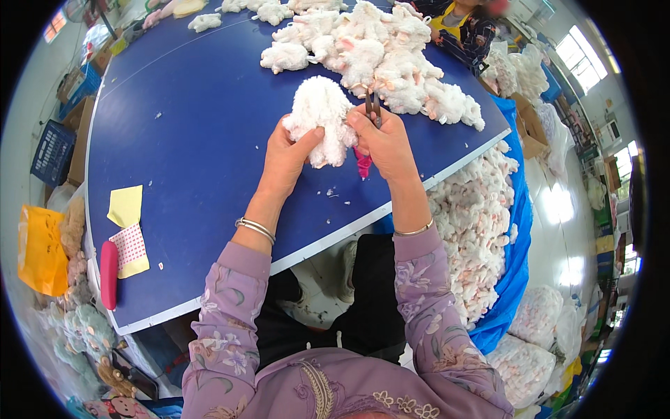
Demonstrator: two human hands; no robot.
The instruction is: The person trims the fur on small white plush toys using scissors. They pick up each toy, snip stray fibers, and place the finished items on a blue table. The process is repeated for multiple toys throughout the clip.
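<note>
A fluffy white plush toy (pixel 319 115) is held over the blue table. My left hand (pixel 287 153) grips its left side and lower body, the thumb pressed across the front. With finger and thumb, my right hand (pixel 384 140) is at the toy's right edge. The same hand has thread snips (pixel 375 112) in its grasp, their dark blades sticking up past the fingers. Below that hand shows a bright pink piece (pixel 363 165); whether it belongs to the snips is unclear.
More white plush toys (pixel 363 52) are heaped on the blue table (pixel 188 160). A blue-lined bin (pixel 474 237) full of them stands at right. A pink case (pixel 109 275) and yellow paper sheets (pixel 125 206) lie near the left edge. Another person (pixel 464 31) sits at the far right.
</note>
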